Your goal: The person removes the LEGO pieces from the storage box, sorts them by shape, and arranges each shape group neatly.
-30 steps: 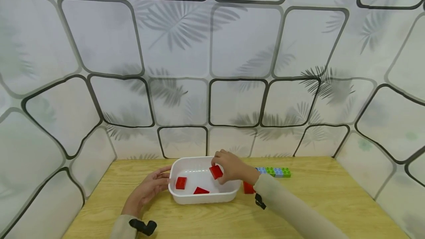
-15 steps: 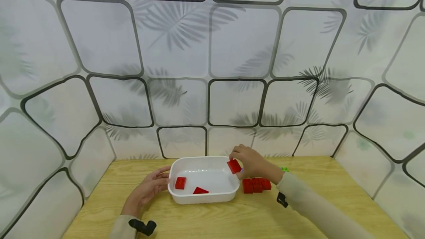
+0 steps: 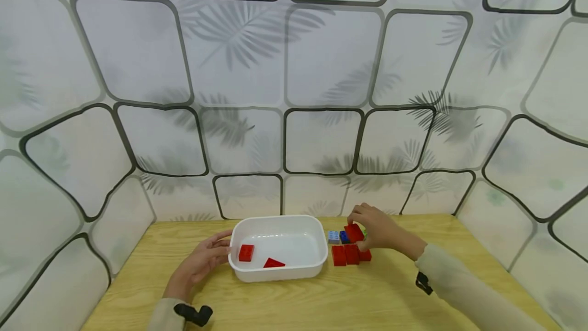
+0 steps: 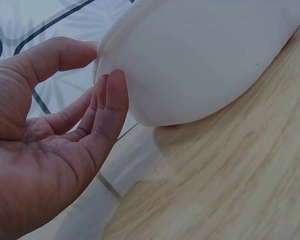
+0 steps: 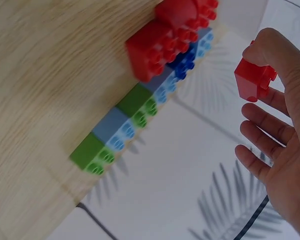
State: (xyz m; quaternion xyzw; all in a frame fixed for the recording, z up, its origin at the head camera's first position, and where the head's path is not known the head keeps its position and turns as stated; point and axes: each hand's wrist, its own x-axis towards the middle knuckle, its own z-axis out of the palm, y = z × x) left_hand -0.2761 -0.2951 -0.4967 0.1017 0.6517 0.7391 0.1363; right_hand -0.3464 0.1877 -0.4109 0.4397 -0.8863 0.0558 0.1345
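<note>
My left hand (image 3: 199,264) touches the left side of a white plastic tub (image 3: 300,271), its fingers loosely bent. The left wrist view shows the fingertips against the tub's outer wall (image 4: 190,65). Two red pieces lie inside: a toy building brick (image 3: 246,253) and a wedge-looking piece (image 3: 274,263). Right of the tub, my right hand (image 3: 378,226) pinches a red building brick (image 5: 251,80) between thumb and finger. That brick is held above a row of bricks, with a light blue one (image 3: 334,237) and a dark blue one (image 3: 344,237) visible.
Just in front of that row stand several red bricks (image 3: 351,255) side by side. The row continues rightward with light blue and green bricks (image 5: 135,102). Patterned wall covering (image 3: 248,142) closes off the back and sides of the wooden table (image 3: 294,305).
My right hand has carried the red brick out of the tub to the right, over the brick row. The left hand stays at the tub's side.
</note>
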